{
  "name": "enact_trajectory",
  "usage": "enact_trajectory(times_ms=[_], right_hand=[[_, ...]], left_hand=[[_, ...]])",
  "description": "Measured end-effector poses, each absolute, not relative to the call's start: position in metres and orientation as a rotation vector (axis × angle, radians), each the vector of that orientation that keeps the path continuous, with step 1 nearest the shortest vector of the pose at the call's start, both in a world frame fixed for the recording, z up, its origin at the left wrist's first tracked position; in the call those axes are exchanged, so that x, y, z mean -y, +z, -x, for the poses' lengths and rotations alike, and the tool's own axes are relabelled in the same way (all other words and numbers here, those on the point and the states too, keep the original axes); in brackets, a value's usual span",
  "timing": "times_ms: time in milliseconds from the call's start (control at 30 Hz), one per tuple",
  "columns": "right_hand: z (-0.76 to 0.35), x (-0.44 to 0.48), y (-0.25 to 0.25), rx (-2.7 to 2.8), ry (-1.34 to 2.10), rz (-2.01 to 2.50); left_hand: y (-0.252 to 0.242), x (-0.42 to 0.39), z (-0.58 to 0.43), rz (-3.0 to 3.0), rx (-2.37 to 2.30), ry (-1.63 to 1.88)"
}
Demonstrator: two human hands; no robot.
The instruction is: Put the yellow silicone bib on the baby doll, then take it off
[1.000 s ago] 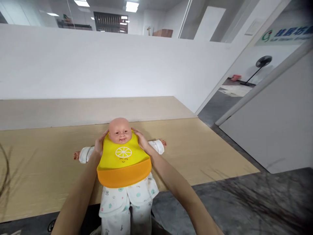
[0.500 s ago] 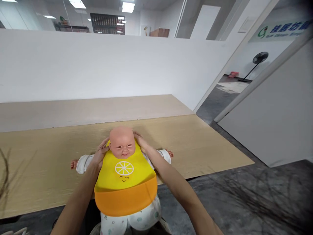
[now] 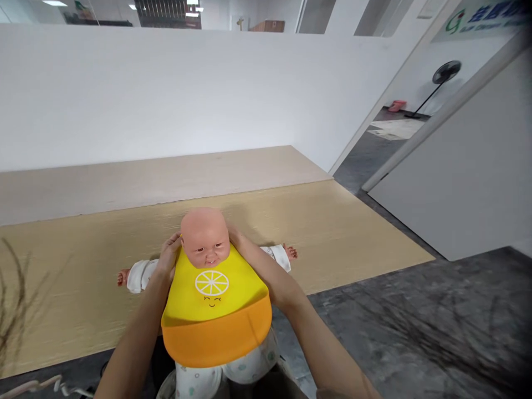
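Observation:
A baby doll (image 3: 204,235) in white patterned clothes sits upright at the near edge of a wooden table (image 3: 341,233), arms spread. It wears a yellow silicone bib (image 3: 214,302) with a lemon face and an orange catch pocket. My left hand (image 3: 168,257) is at the left side of the doll's neck, fingers curled on the bib's neck strap. My right hand (image 3: 241,244) reaches behind the right side of the neck, where its fingers are hidden by the doll's head.
A white partition wall (image 3: 166,94) runs behind the table. Grey floor lies to the right, with a white panel (image 3: 469,177) and a standing fan (image 3: 440,77) further back. Thin dark twigs (image 3: 14,299) show at the left edge.
The doll's head has tipped forward and my hands have gone further round behind its neck. The view has dropped slightly.

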State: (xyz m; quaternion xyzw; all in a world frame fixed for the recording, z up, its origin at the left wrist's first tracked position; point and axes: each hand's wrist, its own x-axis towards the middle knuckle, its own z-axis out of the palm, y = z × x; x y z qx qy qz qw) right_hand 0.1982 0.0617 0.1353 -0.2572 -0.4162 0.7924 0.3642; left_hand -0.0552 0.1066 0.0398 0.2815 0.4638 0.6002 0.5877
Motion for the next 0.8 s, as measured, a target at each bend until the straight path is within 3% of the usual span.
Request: enact_trajectory(times_ms=[200,433,800], right_hand=[[-0.205,-0.052,0.160,0.851,2.320,0.633],[-0.208,-0.041,0.185,1.228,1.980,0.707],[-0.212,-0.048,0.179,1.236,2.068,0.780]], left_hand=[[0.035,-0.110,0.055,-0.625,-1.116,1.453],[0.035,-0.110,0.056,-0.678,-1.132,1.428],[0.037,-0.104,0.051,-0.706,-0.989,1.415]])
